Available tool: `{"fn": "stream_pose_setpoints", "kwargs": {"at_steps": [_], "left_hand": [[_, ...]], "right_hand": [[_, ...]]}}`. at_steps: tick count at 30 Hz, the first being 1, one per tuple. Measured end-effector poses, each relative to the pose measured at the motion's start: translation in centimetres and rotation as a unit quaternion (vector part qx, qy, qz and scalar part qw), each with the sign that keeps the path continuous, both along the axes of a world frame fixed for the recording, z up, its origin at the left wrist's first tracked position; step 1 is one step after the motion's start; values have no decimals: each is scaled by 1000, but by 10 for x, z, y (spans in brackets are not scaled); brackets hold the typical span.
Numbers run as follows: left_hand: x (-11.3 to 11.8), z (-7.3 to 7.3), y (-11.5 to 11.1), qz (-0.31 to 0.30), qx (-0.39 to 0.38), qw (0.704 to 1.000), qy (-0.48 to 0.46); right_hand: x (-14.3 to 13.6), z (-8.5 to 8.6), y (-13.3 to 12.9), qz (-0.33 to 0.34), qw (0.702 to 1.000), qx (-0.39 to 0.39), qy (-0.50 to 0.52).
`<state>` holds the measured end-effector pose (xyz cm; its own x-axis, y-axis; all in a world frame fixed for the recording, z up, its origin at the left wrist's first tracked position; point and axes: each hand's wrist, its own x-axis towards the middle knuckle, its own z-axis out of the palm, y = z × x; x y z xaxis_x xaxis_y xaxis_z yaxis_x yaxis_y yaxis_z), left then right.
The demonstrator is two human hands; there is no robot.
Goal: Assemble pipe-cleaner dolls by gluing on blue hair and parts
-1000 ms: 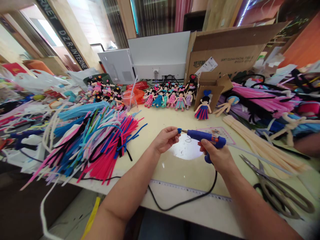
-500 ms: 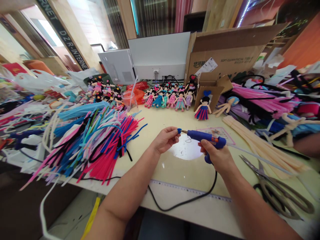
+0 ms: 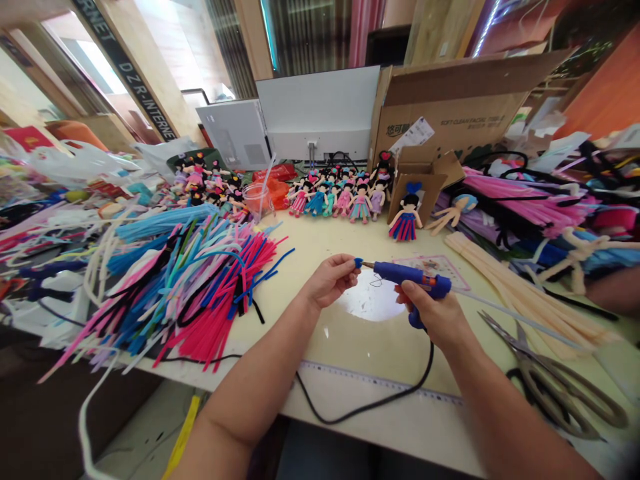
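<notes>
Between thumb and fingers, my left hand (image 3: 334,280) pinches a small blue piece (image 3: 359,263). A blue glue gun (image 3: 413,275) is gripped in my right hand (image 3: 434,308), its nozzle pointing left at the blue piece, touching or very near it. A clear glue stick runs out of the gun's rear, and a black cord hangs from its handle. Both hands are above a bright round patch (image 3: 375,297) on the pale yellow table (image 3: 320,240). Behind the gun, a doll in a blue and pink skirt (image 3: 404,220) leans against a small cardboard box (image 3: 435,177).
Fuzzy coloured stems (image 3: 200,287) are heaped at the left. Large scissors (image 3: 555,373) and beige strips (image 3: 515,287) lie at the right. Several small dolls (image 3: 345,197) stand before a white monitor (image 3: 320,110). Part of another person's arm (image 3: 615,291) shows at the right edge.
The glue gun and my right hand have shifted very slightly left. My left hand and the blue piece stay nearly still.
</notes>
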<state>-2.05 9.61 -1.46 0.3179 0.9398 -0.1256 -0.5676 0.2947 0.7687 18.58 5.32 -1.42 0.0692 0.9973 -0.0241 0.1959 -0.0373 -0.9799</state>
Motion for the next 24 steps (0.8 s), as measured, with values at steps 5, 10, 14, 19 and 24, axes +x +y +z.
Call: {"fn": "stream_pose_setpoints", "kwargs": {"at_steps": [5, 10, 14, 19, 24], "left_hand": [[-1, -1, 0, -2, 10, 1000, 5], [-2, -1, 1, 1, 11, 1000, 8], [-2, 0, 2, 3, 13, 1000, 1], [-5, -1, 4, 28, -3, 999, -22], [-5, -3, 6, 42, -16, 999, -26]], "right_hand": [[4, -4, 2, 2, 1000, -6, -7], [8, -6, 2, 9, 1000, -16, -16], [10, -5, 3, 4, 999, -27, -21], [14, 0, 9, -5, 1000, 10, 8], [22, 5, 17, -42, 997, 35, 55]]}}
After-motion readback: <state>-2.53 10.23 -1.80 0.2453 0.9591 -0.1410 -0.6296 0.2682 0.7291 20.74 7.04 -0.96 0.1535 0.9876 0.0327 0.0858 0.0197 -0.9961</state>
